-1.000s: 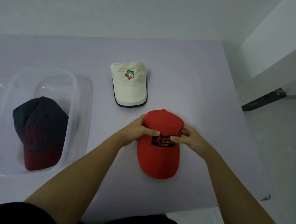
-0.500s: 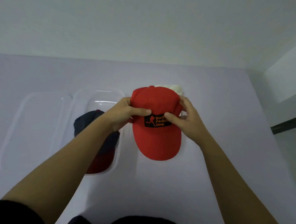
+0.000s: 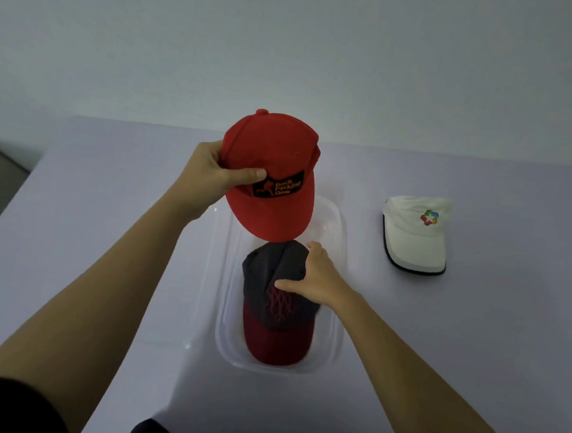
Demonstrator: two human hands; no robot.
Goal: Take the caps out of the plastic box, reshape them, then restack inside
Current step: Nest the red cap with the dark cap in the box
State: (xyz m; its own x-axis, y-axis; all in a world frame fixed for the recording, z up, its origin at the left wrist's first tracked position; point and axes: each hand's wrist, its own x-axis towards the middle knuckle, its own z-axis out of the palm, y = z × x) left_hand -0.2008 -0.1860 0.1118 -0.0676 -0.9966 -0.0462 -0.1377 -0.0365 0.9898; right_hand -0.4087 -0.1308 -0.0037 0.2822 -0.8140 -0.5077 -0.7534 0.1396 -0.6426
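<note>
My left hand (image 3: 210, 175) grips a red cap (image 3: 273, 182) by the left side of its crown and holds it in the air above the far end of the clear plastic box (image 3: 331, 349). A dark grey cap with a maroon brim (image 3: 276, 329) lies inside the box, brim toward me. My right hand (image 3: 317, 277) rests on its crown, thumb and fingers closed around the crown's right side. A white cap (image 3: 414, 234) with a coloured logo lies on the table to the right of the box.
The pale purple table (image 3: 92, 238) ends at a left edge with dark floor beyond it. A plain wall stands behind the far edge. The box's clear lid (image 3: 209, 278) lies against the box's left side.
The red cap has gone from the table, held in both hands, up over the box, now in my left hand alone. My right hand let go and moved onto the dark cap.
</note>
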